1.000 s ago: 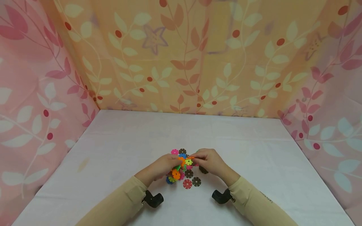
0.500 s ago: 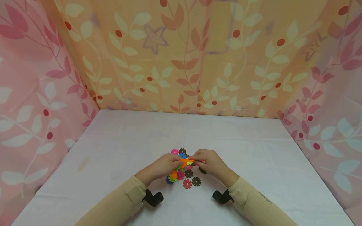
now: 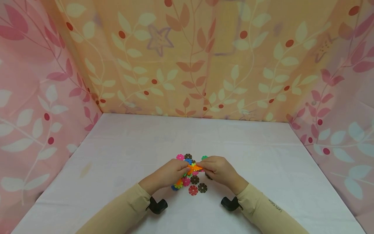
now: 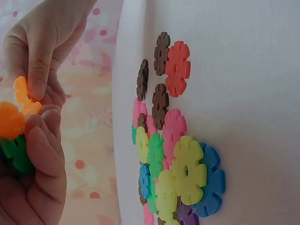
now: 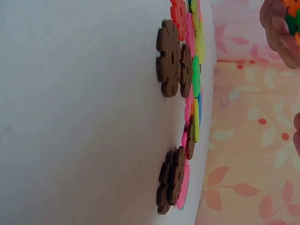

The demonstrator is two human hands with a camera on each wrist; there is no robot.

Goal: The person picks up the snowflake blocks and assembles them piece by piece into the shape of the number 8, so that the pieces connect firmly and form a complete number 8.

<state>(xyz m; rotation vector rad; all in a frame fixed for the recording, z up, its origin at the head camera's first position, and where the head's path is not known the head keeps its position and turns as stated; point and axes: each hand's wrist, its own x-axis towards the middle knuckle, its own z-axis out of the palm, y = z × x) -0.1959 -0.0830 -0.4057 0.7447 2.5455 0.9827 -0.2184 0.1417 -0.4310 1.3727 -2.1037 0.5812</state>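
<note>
My left hand grips a cluster of flower-shaped plastic discs, orange and green, raised above the table; in the left wrist view an orange disc and a green disc show at its fingers. From the right, my right hand pinches another orange disc between thumb and fingers, right up against the cluster. Fingertips of both hands almost meet there. In the right wrist view, the left hand sits at the upper right edge, and only a sliver of the right hand shows.
Below the hands, loose flower discs lie scattered and overlapping on the white table: a red disc, brown discs, a blue disc, yellow, pink and green ones. Patterned cloth walls the back and sides.
My right hand has brought its orange disc left and tilted it against the cluster in my left hand. A green disc behind the right hand now shows. The loose discs stay put.
</note>
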